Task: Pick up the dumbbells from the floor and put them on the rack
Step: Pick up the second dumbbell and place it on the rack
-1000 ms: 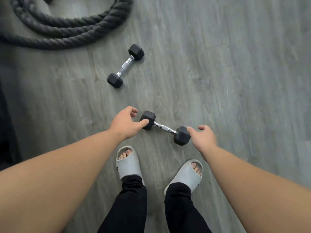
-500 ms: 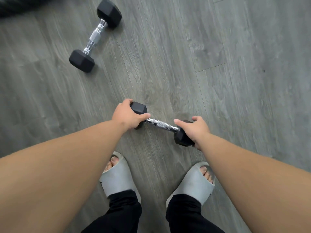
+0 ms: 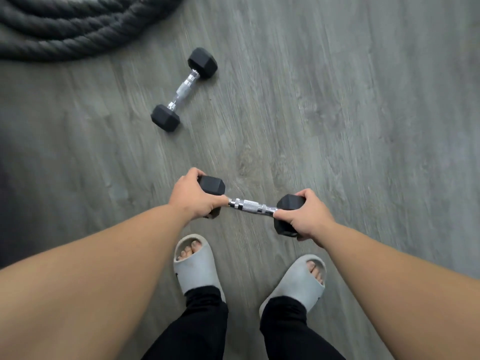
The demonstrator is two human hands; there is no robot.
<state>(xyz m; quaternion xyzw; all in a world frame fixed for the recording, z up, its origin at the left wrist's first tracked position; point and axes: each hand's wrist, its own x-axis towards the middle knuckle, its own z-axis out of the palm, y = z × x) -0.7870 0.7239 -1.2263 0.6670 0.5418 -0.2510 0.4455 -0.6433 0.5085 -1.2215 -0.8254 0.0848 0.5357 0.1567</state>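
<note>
A small dumbbell (image 3: 250,205) with black hex heads and a chrome handle is held in front of me, above my feet. My left hand (image 3: 193,196) is wrapped around its left head, and my right hand (image 3: 306,216) grips its right head. The handle between them is bare. A second, matching dumbbell (image 3: 184,89) lies on the grey wood floor further ahead and to the left, slanted, with nothing touching it. No rack is in view.
A thick black battle rope (image 3: 78,29) lies coiled on the floor at the top left, just beyond the second dumbbell. My feet in grey slides (image 3: 194,266) stand directly under the held dumbbell. Grey plank floor (image 3: 363,113) stretches to the right.
Both hands went from reaching beside the near dumbbell to closing on its two heads. The view has pulled back, so the rope shows again at the top left.
</note>
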